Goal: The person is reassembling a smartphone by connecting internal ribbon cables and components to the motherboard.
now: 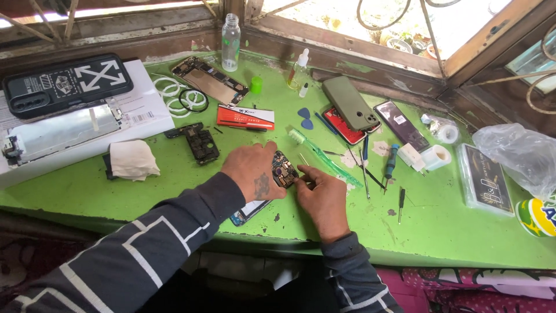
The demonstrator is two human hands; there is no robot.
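An opened phone [282, 171] with its back off and circuit board showing lies on the green table [440, 226], its blue edge sticking out below my wrist. My left hand [253, 170] rests over the phone's middle and holds it down. My right hand [320, 194] touches the phone's right side, fingertips pinched at the board; whether a small tool is in them I cannot tell. Both arms wear dark sleeves with pale stripes.
A green toothbrush [324, 157], screwdrivers [391, 162] and tweezers lie right of my hands. Behind are a green phone [350, 103], a red case, an orange packet [245, 117], a clear bottle [230, 42], another opened phone [209, 80], a black case [66, 84] and a white cloth [133, 159]. Tape rolls and a plastic bag [518, 155] sit far right.
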